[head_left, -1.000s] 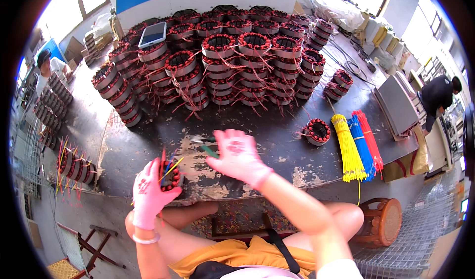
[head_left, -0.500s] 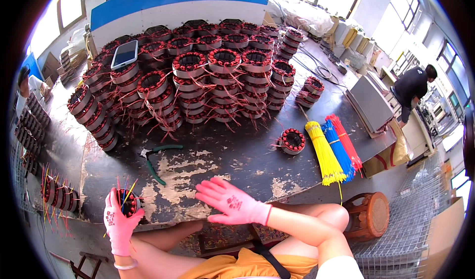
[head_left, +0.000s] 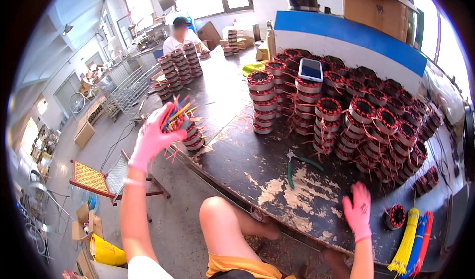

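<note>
My left hand point(head_left: 156, 133), in a pink glove, is closed round a motor stator point(head_left: 174, 122) with yellow, blue and red wires poking up. It is at the top of a short stator stack point(head_left: 194, 139) by the table's left edge; whether the two touch is hidden. Also pink-gloved, my right hand point(head_left: 358, 209) is over the table's front part with fingers apart, holding nothing. Closest to it is a single stator point(head_left: 396, 216) with red windings. Beyond that lie yellow point(head_left: 406, 242), blue point(head_left: 417, 244) and red point(head_left: 426, 242) wire bundles.
Green-handled cutters point(head_left: 291, 172) lie spread on the worn dark table point(head_left: 237, 165). Tall stator stacks point(head_left: 363, 110) fill its back right, a phone point(head_left: 310, 69) on top of one. A co-worker point(head_left: 180, 37) sits behind more stacks point(head_left: 179, 69). A woven chair point(head_left: 101, 177) stands at left.
The view has swung left. My left hand has carried the stator from the table's front edge to the stack at the left. My right hand has moved away to the right, towards the single stator.
</note>
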Demonstrator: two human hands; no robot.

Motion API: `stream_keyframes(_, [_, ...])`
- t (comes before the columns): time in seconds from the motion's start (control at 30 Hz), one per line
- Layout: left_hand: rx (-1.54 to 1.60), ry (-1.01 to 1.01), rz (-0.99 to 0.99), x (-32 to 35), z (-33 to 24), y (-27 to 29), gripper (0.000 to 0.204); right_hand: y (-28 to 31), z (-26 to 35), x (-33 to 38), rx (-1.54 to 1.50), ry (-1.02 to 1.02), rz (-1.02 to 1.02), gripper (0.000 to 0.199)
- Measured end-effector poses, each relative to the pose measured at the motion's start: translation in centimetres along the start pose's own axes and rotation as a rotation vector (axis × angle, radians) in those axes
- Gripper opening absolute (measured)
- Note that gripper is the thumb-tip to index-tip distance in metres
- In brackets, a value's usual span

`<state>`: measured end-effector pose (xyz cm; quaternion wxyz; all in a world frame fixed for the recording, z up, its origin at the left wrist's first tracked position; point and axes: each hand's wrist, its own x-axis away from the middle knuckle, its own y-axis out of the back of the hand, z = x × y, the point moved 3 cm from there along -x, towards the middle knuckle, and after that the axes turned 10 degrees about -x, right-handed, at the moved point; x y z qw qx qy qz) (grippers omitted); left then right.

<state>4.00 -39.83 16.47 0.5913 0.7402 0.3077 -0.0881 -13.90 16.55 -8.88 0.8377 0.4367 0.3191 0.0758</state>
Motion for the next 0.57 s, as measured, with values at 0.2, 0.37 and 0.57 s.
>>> stream_keyframes(0.2, [0.124,0.158,0.098,-6.1,8.1,-3.2,0.098,-0.1,7.4,3.8,-0.166,0.001,0.211,0.057])
stream_keyframes(0.37, [0.032,0.220,0.150,-7.7,10.3,-5.5,0.108,-0.4,7.6,3.6,-0.166,0.005,0.192,0.056])
stream_keyframes(0.57, [-0.065,0.281,0.252,-7.4,10.2,-7.4,0.108,-0.4,7.7,3.7,-0.148,-0.009,0.199,0.058])
